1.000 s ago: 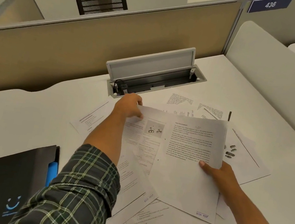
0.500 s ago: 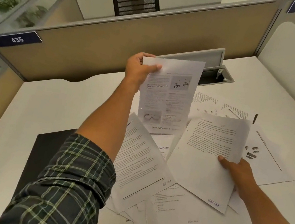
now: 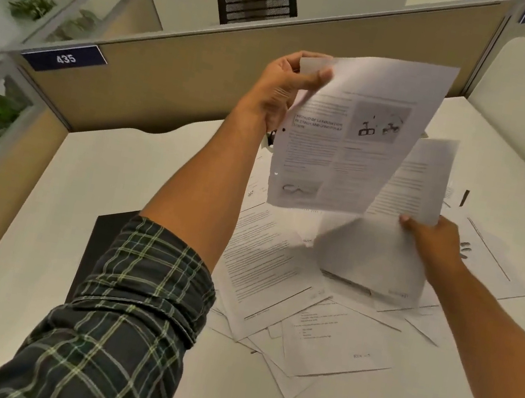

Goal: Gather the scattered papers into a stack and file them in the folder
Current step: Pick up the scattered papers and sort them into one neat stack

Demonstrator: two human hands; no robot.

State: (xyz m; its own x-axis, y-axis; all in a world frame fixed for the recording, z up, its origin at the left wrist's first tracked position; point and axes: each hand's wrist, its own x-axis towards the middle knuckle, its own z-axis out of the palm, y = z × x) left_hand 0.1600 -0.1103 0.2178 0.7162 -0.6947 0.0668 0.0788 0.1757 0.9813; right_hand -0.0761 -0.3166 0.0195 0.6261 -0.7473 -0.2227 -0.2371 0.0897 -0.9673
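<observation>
Papers (image 3: pixel 278 281) littered the desk (image 3: pixel 139 178); my left hand (image 3: pixel 283 87) pinched one sheet (image 3: pixel 351 137) aloft, my right hand (image 3: pixel 434 241) gripped another page (image 3: pixel 407 195).

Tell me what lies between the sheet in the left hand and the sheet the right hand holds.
Nothing visible. The left hand pinches the illustrated sheet by its top corner, raised above the desk; its lower edge already overlaps the sheet gripped by the right hand. Only air between them.

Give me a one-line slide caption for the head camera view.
Left hand lifts an illustrated sheet; right hand holds another sheet above scattered papers.
</observation>
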